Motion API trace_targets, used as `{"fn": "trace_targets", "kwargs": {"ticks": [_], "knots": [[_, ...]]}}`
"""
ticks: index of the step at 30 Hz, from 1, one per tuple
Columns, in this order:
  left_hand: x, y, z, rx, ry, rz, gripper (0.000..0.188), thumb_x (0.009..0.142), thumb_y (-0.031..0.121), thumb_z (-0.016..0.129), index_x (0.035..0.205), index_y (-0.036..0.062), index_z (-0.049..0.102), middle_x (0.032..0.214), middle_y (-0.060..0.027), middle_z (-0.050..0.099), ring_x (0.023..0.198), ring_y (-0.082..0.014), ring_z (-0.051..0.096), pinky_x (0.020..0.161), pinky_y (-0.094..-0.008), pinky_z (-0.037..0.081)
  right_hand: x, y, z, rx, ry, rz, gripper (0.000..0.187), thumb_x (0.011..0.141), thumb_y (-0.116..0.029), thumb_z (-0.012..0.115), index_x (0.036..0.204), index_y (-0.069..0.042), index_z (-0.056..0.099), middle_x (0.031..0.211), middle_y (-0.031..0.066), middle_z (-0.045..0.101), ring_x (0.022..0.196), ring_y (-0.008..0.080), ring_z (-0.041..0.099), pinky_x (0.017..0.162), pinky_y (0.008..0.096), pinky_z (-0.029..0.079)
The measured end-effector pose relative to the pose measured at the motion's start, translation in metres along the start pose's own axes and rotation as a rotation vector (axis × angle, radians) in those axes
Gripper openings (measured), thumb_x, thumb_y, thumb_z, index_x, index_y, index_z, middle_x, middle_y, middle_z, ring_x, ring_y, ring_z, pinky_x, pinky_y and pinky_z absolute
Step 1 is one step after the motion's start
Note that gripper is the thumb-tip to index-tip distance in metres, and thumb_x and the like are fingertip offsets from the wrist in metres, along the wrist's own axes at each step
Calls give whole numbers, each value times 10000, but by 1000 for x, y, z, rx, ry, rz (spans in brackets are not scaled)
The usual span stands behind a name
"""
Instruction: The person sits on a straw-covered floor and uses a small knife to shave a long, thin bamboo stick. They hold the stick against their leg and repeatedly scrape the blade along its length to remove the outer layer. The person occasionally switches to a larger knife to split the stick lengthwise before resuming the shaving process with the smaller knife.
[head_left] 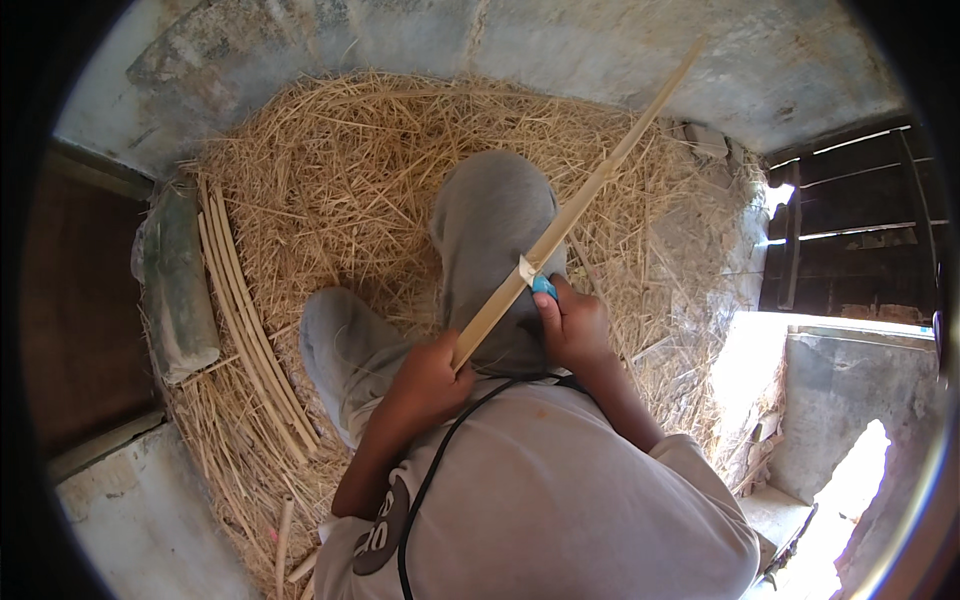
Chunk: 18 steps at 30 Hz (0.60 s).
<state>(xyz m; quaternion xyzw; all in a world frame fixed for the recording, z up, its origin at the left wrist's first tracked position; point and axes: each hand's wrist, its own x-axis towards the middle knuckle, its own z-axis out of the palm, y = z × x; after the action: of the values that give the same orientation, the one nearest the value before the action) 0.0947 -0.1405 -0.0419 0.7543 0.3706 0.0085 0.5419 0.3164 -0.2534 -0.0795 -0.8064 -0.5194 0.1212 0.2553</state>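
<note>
A long, flat bamboo strip (590, 190) slants across my lap, its far end up to the right near the wall. My left hand (430, 385) is closed around the strip's near end, by my thigh. Resting over my raised knee, my right hand (578, 325) is closed on a small blue-handled knife (544, 286), thumb along the handle. The knife touches the strip's right edge about midway. A pale, pointed piece lies across the strip there; whether it is the blade or a shaving I cannot tell. My fingers hide most of the handle.
Several pale bamboo strips (255, 325) lie side by side on the straw (340, 150) at left. Beside them is a thick green bamboo section (180, 285). A concrete wall (570, 60) curves round the far side. Dark wooden slats (860, 230) are at right. A black cord (437, 465) crosses my shirt.
</note>
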Motion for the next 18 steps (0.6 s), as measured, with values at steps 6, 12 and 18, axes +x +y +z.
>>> {"fn": "trace_targets", "kwargs": {"ticks": [6, 12, 18], "knots": [[-47, 8, -18, -29, -65, -250, 225, 902, 140, 662, 1023, -32, 581, 764, -267, 667, 700, -430, 694, 657, -468, 527, -2, 8, 9, 97, 95, 25, 497, 1085, -510, 470, 1180, -63, 664, 710, 230, 666, 693, 475, 679, 610, 556, 521], [-101, 0, -39, -80, -8, -315, 173, 927, 113, 679, 1003, -7, 580, 655, -198, 614, 565, -273, 674, 550, -383, 484, 4, 10, 8, 228, 94, 142, 487, 1080, -517, 484, 1070, -61, 655, 708, 229, 654, 697, 487, 671, 606, 550, 507], [-96, -27, -42, 33, -4, -174, 175, 915, 102, 714, 1006, 0, 605, 697, -203, 612, 606, -303, 653, 587, -391, 479, 12, 1, -4, 301, -3, 110, 487, 1073, -515, 503, 956, -57, 618, 691, 219, 645, 686, 478, 669, 602, 547, 503]]}}
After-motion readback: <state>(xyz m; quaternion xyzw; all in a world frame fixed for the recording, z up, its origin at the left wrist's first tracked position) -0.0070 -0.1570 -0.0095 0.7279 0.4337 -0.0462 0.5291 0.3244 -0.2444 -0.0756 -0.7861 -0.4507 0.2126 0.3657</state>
